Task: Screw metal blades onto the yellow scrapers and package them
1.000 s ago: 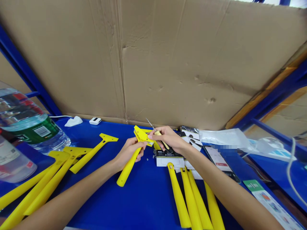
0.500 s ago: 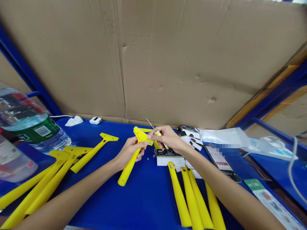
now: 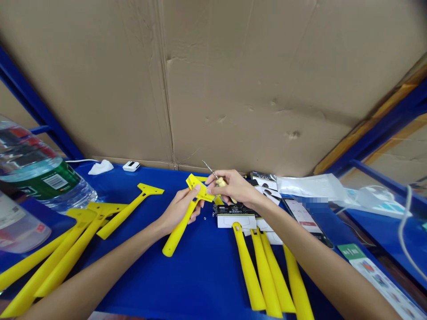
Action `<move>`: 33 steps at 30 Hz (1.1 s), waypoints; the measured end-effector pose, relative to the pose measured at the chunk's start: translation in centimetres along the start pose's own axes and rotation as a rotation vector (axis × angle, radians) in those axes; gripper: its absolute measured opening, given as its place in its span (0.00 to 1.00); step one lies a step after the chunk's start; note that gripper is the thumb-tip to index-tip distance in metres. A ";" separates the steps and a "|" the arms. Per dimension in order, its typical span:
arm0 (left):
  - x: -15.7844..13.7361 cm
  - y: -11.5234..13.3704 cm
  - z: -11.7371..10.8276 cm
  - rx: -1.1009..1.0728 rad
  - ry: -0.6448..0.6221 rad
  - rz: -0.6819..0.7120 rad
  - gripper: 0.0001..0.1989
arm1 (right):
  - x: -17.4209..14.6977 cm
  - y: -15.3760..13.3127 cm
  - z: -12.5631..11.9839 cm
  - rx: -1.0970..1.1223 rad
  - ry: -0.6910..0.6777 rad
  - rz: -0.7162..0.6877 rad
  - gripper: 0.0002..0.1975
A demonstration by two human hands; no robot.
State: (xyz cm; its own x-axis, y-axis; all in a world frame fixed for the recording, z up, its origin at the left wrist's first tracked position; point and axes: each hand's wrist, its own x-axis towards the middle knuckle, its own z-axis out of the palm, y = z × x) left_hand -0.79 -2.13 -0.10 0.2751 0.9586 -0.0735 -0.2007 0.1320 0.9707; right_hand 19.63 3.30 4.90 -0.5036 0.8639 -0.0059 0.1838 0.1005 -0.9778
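The right hand (image 3: 233, 186) hides most of the handle of the screwdriver (image 3: 220, 181) it grips, and whatever its fingertips pinch at the right end of the held yellow scraper (image 3: 180, 229) cannot be made out. The left hand (image 3: 182, 206) is closed around that scraper's neck, just below its head, leaving the grip slanting toward the near edge. The right forearm crosses in front of the items to the scraper's right. Far to its left, a water bottle (image 3: 55, 180) and a translucent container (image 3: 25, 224) are cut off by the frame; far to its right, a leaflet (image 3: 376, 278) is partly out of view.

The held scraper is above a blue worktop (image 3: 187, 280); beyond it stands a creased cardboard panel (image 3: 233, 89) between blue metal posts (image 3: 36, 102).

To its left lie one separate scraper (image 3: 130, 211) and a pile of at least three scrapers (image 3: 71, 249). To its right are four yellow handles (image 3: 248, 266) near black-and-white cards (image 3: 236, 218) too overlapped to count, one phone (image 3: 307, 220) and one clear bag (image 3: 310, 186). One tissue (image 3: 101, 167) and one small white device (image 3: 131, 166) lie beyond it, leftward.
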 end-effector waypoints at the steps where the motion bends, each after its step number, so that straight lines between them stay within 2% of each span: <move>1: 0.0 0.0 0.0 0.013 -0.009 -0.001 0.28 | 0.0 0.0 -0.1 -0.017 -0.013 -0.001 0.14; 8: 0.0 0.1 -0.1 0.034 -0.046 -0.011 0.27 | -0.3 -0.4 -0.4 -0.032 -0.071 -0.005 0.11; 22: -0.6 0.6 0.0 0.022 -0.168 -0.078 0.25 | -0.6 -1.0 -0.8 -0.145 -0.148 0.029 0.14; 29: -0.5 0.6 -0.3 0.005 -0.237 -0.079 0.23 | -0.4 -0.5 -1.3 -0.091 -0.143 0.019 0.16; 33: -0.6 0.7 -0.3 0.016 -0.268 -0.058 0.23 | -0.5 -0.4 -1.6 -0.080 -0.184 -0.002 0.16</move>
State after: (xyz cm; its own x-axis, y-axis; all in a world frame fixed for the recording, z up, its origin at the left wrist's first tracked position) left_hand -1.38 -2.59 0.58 0.5253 0.8482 -0.0681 -0.1626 0.1786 0.9704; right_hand 21.14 3.62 5.65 -0.6482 0.7599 -0.0494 0.2454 0.1469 -0.9582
